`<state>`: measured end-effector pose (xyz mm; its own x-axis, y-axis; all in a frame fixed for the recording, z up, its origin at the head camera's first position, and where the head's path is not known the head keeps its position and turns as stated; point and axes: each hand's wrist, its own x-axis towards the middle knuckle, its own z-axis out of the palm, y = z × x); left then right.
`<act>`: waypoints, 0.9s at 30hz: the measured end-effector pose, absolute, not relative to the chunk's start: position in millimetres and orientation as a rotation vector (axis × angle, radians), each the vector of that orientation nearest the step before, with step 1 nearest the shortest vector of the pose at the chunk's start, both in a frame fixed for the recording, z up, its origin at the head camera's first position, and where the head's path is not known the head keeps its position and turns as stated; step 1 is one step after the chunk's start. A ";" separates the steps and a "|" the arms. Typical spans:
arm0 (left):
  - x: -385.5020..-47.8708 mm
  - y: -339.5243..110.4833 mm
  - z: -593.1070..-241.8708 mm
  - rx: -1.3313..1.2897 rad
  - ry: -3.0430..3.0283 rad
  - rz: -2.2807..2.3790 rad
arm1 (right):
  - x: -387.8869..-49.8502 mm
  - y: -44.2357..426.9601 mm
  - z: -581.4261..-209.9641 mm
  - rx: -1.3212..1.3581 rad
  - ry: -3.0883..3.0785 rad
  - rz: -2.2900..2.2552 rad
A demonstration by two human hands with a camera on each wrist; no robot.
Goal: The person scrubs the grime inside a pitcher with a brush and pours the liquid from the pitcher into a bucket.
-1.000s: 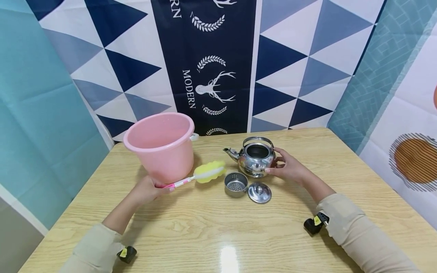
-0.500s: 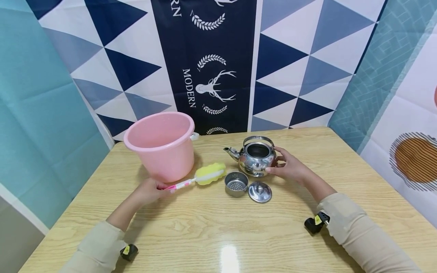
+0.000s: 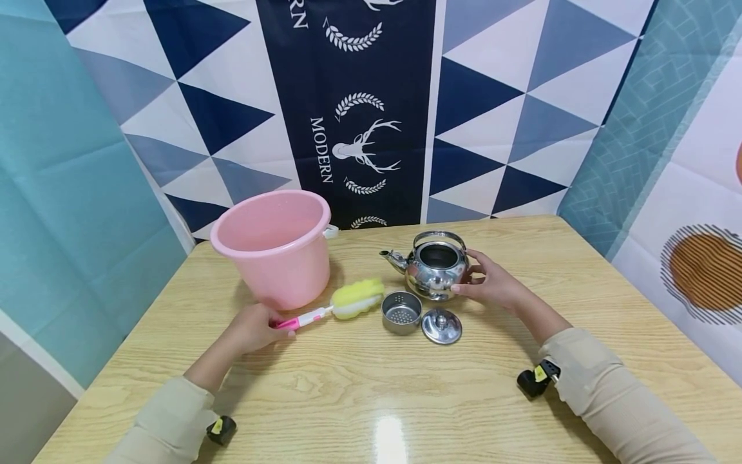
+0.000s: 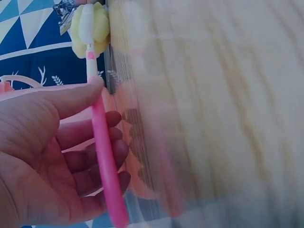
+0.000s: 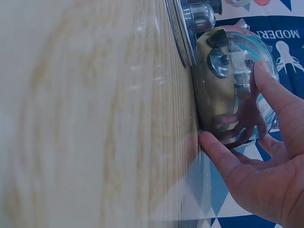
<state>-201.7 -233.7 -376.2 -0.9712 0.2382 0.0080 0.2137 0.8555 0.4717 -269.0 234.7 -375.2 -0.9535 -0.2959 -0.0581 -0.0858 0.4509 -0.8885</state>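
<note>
My left hand (image 3: 253, 328) holds a sponge bottle brush (image 3: 310, 316) by its pink handle, thumb on one side and fingers curled behind, as the left wrist view shows. Its yellow and white sponge head (image 4: 90, 31) points right, away from the hand. My right hand (image 3: 489, 283) grips the right side of a shiny metal teapot (image 3: 436, 277) with thumb and fingers around its belly. The teapot stands upright and uncovered, spout toward the left, handle raised. Just in front of it are a perforated metal strainer cup (image 3: 401, 314) and a round knobbed lid (image 3: 441, 327).
A large pink bucket (image 3: 278, 251) stands at the back left, right behind the left hand. Everything rests on a wood-grain table (image 3: 324, 399). Patterned cloth walls (image 3: 359, 84) rise along the back and sides.
The brush has dropped slightly toward the tabletop and turned about its length, its sponge now showing yellow on top. The left hand shifted a little right. Right hand and teapot stay still.
</note>
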 end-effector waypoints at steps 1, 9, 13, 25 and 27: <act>-201.4 -233.5 -375.7 0.376 2.993 0.707 | -268.9 234.5 -374.9 -0.333 2.499 -1.509; -197.7 -228.2 -371.6 0.426 3.104 0.470 | -268.3 233.9 -373.1 -0.328 2.507 -1.491; -194.0 -219.2 -367.9 0.489 3.152 0.433 | -267.4 233.5 -371.8 -0.326 2.509 -1.480; -195.5 -175.4 -346.3 0.726 3.101 0.820 | -263.0 232.7 -365.4 -0.380 2.471 -1.438; -198.0 -166.6 -341.1 0.765 3.043 0.949 | -262.7 231.6 -363.5 -0.364 2.446 -1.438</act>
